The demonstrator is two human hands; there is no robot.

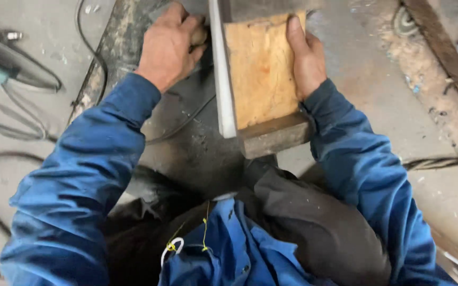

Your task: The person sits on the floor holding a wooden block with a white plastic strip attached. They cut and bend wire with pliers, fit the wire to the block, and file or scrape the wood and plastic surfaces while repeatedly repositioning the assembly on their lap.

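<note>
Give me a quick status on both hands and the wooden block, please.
Right hand flat on wooden block. Left hand fisted beside white strip. Cables lie left.

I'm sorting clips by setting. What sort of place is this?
Probably a metal or welding workshop: black cables trail over a dusty concrete floor, and the right hand steadies a pale wooden block on a dark steel beam.

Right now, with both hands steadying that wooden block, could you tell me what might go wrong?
The right hand lies flat along the tan wooden block at its edge, so fingers could get pinched if it shifts. The left hand presses beside the white strip, whose edge may scrape. Black cables loop across the floor, a trip hazard.
</note>
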